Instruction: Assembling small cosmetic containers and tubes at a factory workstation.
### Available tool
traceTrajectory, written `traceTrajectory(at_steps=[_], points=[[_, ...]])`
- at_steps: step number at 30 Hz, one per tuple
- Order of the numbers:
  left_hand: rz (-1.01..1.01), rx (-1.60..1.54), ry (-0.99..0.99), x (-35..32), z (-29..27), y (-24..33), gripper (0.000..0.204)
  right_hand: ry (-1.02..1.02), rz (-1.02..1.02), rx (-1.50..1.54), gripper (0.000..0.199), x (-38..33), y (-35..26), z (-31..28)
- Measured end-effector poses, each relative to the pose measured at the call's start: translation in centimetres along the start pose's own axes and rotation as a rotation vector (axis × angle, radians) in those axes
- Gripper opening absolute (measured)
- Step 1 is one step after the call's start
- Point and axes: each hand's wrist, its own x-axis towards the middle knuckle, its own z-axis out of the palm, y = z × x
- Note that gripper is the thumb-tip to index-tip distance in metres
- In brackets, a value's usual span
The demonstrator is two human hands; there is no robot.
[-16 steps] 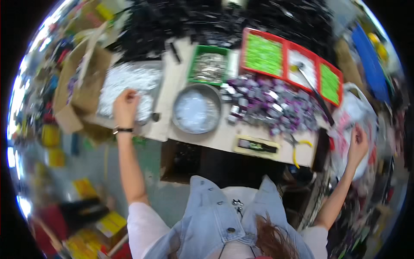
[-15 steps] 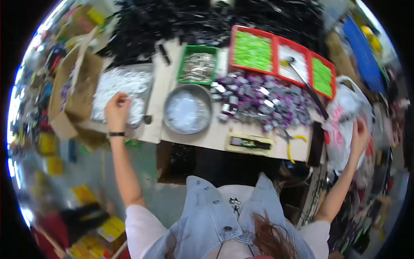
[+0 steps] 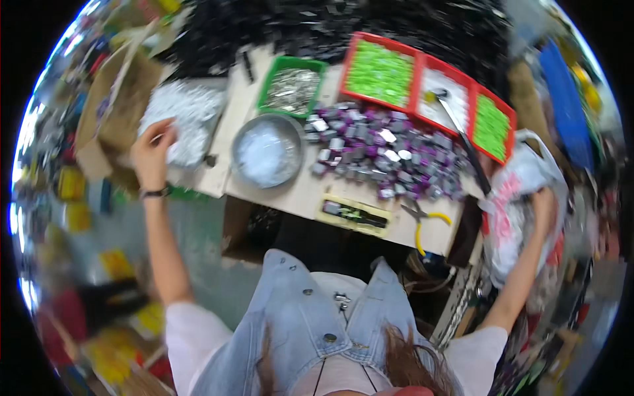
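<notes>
My left hand (image 3: 153,146) is resting on silvery parts in a tray (image 3: 188,109); my right hand (image 3: 543,201) is gripping a white bag (image 3: 512,191). Hands well apart.

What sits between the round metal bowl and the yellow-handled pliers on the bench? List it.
In the head view, between the metal bowl and the pliers lies a flat yellow-edged block with a dark middle, on bare bench top. The purple-and-silver parts pile lies just above that line.

Heap of small white parts (image 3: 181,119) in tray; white plastic bag (image 3: 522,211), crumpled
</notes>
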Motion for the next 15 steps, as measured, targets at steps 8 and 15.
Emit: traceTrajectory(at_steps=[8, 15], points=[[0.253, 0.038, -0.326, -7.9, 7.5, 7.5, 0.014, -0.103, -0.155, 0.142, 0.038, 5.1, 7.8, 5.2], [0.461, 0.271, -0.339, -9.1, 8.8, 7.7, 0.016, -0.199, -0.112, 0.167, 0.027, 7.8, 8.3, 7.0]])
